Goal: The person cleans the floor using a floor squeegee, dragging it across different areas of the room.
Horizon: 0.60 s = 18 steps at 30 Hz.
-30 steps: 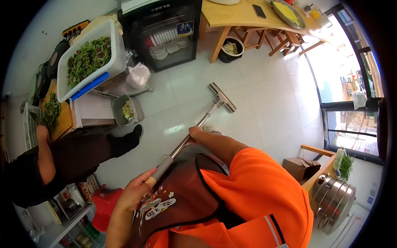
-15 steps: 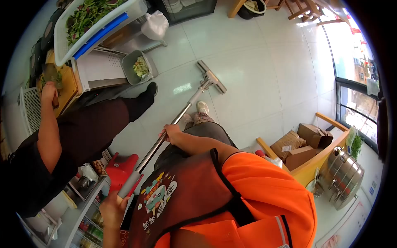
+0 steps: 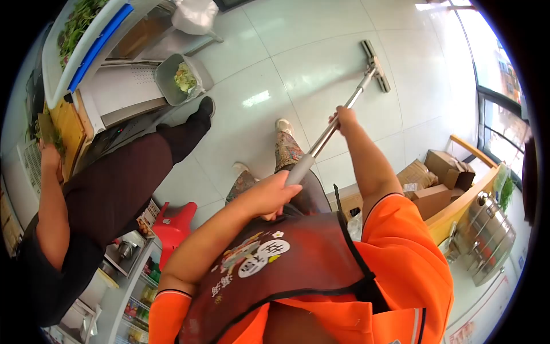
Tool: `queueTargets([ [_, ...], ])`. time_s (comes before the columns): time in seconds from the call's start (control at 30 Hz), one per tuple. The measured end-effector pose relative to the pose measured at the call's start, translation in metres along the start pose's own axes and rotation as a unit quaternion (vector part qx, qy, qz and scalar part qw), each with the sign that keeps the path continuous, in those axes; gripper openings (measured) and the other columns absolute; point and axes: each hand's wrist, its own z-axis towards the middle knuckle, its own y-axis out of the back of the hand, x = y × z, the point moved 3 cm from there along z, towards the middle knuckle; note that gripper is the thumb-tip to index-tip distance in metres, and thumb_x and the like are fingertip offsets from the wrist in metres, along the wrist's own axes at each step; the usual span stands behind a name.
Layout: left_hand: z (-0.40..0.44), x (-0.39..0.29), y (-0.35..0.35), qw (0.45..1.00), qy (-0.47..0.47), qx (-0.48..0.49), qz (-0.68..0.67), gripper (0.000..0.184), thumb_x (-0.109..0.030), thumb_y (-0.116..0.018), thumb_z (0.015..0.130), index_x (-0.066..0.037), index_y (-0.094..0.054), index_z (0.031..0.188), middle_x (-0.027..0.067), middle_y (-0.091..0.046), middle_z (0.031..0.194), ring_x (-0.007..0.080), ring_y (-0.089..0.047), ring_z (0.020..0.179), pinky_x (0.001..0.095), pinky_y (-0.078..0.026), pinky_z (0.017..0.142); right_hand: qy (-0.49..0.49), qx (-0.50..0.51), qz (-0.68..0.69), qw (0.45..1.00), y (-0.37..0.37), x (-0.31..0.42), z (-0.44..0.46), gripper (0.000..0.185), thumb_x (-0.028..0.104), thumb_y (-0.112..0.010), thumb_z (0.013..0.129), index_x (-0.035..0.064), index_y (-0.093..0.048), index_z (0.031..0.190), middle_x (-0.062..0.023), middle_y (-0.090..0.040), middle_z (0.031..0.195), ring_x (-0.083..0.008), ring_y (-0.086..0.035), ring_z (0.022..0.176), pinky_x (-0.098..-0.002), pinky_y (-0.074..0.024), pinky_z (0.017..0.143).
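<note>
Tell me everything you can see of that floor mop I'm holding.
The mop has a shiny, metal-looking pole, a grey sleeve-like grip toward its near end, and a flat, narrow, bar-shaped head. The head lies crosswise to the pole and seems to rest on the pale tiled floor; its underside is hidden. The pole slants up toward your body. Your right hand holds the metal part, your left hand the top end.
</note>
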Motion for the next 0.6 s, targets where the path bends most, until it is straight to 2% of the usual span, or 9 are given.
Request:
queueTargets([
  [0.13, -0.006, 0.054, 0.009, 0.999, 0.011, -0.031, -0.007, 0.031, -0.028, -0.051, 0.089, -0.003, -0.043, 0.106, 0.0024, -0.047, 0.066, 0.0111, -0.043, 0.039, 0.0255, -0.034, 0.032, 0.008, -0.006, -0.018, 1.000, -0.030, -0.043, -0.007, 0.015, 0.008, -0.047, 0.080, -0.0039, -0.046, 0.088, -0.0100, -0.048, 0.066, -0.0231, -0.056, 0.052, -0.0349, -0.0507, 0.044],
  [0.2, -0.042, 0.102, 0.023, 0.997, 0.047, -0.056, -0.006, 0.030, -0.027, -0.050, 0.089, -0.003, -0.046, 0.106, 0.0021, -0.048, 0.066, 0.0111, -0.045, 0.045, 0.0270, -0.038, 0.037, 0.120, 0.031, -0.298, 0.947, -0.064, -0.110, 0.004, 0.013, 0.014, -0.051, 0.079, 0.0028, -0.057, 0.083, -0.0079, -0.057, 0.072, -0.0221, -0.061, 0.061, -0.0356, -0.0508, 0.052],
  [0.27, -0.084, 0.172, 0.039, 0.988, -0.021, -0.104, 0.108, 0.030, -0.025, -0.050, 0.088, -0.003, -0.050, 0.108, 0.0021, -0.051, 0.069, 0.0099, -0.047, 0.053, 0.0269, -0.042, 0.047, 0.359, -0.005, -0.602, 0.713, -0.113, -0.213, 0.012, 0.016, 0.020, -0.055, 0.079, 0.0095, -0.067, 0.078, -0.0058, -0.067, 0.078, -0.0210, -0.065, 0.070, -0.0363, -0.0509, 0.060],
  [0.3, -0.116, 0.212, 0.044, 0.986, -0.048, -0.142, 0.076, 0.030, -0.025, -0.051, 0.088, -0.003, -0.052, 0.107, 0.0026, -0.053, 0.071, 0.0101, -0.048, 0.059, 0.0271, -0.043, 0.054, 0.357, 0.085, -0.742, 0.562, -0.144, -0.217, -0.067, 0.017, 0.020, -0.054, 0.079, 0.0105, -0.068, 0.075, -0.0072, -0.066, 0.074, -0.0213, -0.065, 0.068, -0.0337, -0.0492, 0.057],
  [0.33, -0.149, 0.248, 0.046, 0.980, -0.073, -0.179, 0.041, 0.030, -0.025, -0.051, 0.088, -0.002, -0.053, 0.107, 0.0030, -0.055, 0.074, 0.0103, -0.048, 0.064, 0.0273, -0.043, 0.061, 0.342, 0.123, -0.716, 0.596, -0.162, -0.232, -0.123, 0.018, 0.019, -0.054, 0.079, 0.0094, -0.068, 0.075, -0.0086, -0.066, 0.073, -0.0225, -0.064, 0.068, -0.0338, -0.0473, 0.053],
  [0.37, -0.189, 0.251, 0.045, 0.979, 0.015, -0.188, 0.072, 0.031, -0.024, -0.050, 0.088, -0.001, -0.054, 0.109, 0.0044, -0.058, 0.078, 0.0120, -0.052, 0.071, 0.0287, -0.044, 0.068, 0.356, 0.153, -0.705, 0.594, -0.184, -0.267, -0.157, 0.018, 0.020, -0.055, 0.078, 0.0067, -0.067, 0.076, -0.0118, -0.066, 0.072, -0.0233, -0.064, 0.067, -0.0346, -0.0458, 0.050],
  [0.47, -0.277, 0.292, 0.042, 0.959, 0.130, -0.215, 0.129, 0.034, -0.023, -0.049, 0.089, 0.000, -0.053, 0.113, 0.0074, -0.061, 0.084, 0.0150, -0.056, 0.078, 0.0305, -0.045, 0.074, 0.390, 0.273, -0.664, 0.577, -0.221, -0.327, -0.267, 0.027, 0.019, -0.056, 0.081, -0.0085, -0.058, 0.082, -0.0171, -0.064, 0.073, -0.0316, -0.064, 0.070, -0.0430, -0.0502, 0.065],
  [0.53, -0.298, 0.324, 0.040, 0.953, 0.109, -0.240, 0.151, 0.034, -0.024, -0.048, 0.090, -0.001, -0.052, 0.115, 0.0090, -0.061, 0.086, 0.0162, -0.057, 0.079, 0.0309, -0.045, 0.074, 0.161, 0.140, -0.340, 0.916, -0.216, -0.357, -0.292, 0.029, 0.019, -0.059, 0.078, -0.0092, -0.057, 0.081, -0.0176, -0.063, 0.072, -0.0303, -0.065, 0.071, -0.0401, -0.0511, 0.065],
  [0.6, -0.293, 0.350, 0.038, 0.947, 0.084, -0.257, 0.171, 0.034, -0.024, -0.047, 0.091, -0.002, -0.052, 0.116, 0.0105, -0.060, 0.089, 0.0174, -0.057, 0.080, 0.0314, -0.045, 0.074, 0.070, 0.148, -0.282, 0.945, -0.209, -0.352, -0.276, 0.029, 0.019, -0.059, 0.078, -0.0097, -0.056, 0.083, -0.0184, -0.063, 0.073, -0.0311, -0.065, 0.070, -0.0401, -0.0504, 0.069],
])
